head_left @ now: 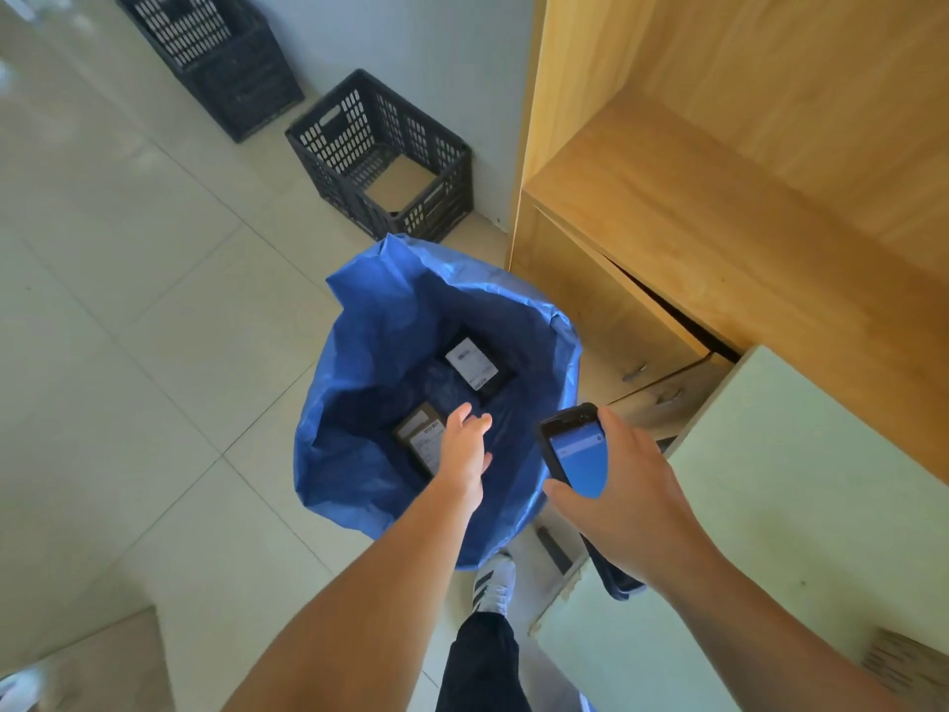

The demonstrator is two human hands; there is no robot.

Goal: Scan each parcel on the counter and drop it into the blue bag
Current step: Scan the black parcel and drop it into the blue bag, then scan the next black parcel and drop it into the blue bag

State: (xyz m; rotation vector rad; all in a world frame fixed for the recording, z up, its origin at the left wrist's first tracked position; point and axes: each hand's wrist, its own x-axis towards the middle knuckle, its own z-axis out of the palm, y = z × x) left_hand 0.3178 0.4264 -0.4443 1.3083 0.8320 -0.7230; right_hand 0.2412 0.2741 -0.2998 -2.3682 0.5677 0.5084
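The blue bag (359, 352) stands open on the tiled floor below me. Inside it lie a brown parcel (418, 434) with a white label and a black parcel (475, 367) with a white label. My left hand (464, 447) hovers over the bag's mouth with fingers spread and nothing in it, just right of the brown parcel. My right hand (624, 485) grips a handheld scanner (575, 449) with a lit blue screen, held at the bag's right rim. The pale counter (770, 480) is at the right.
Two black plastic crates (380, 156) stand on the floor by the wall behind the bag. A wooden shelf unit with drawers (667, 223) rises at the right. A cardboard edge (904, 660) shows at the counter's lower right. My shoe (493, 583) is beside the bag.
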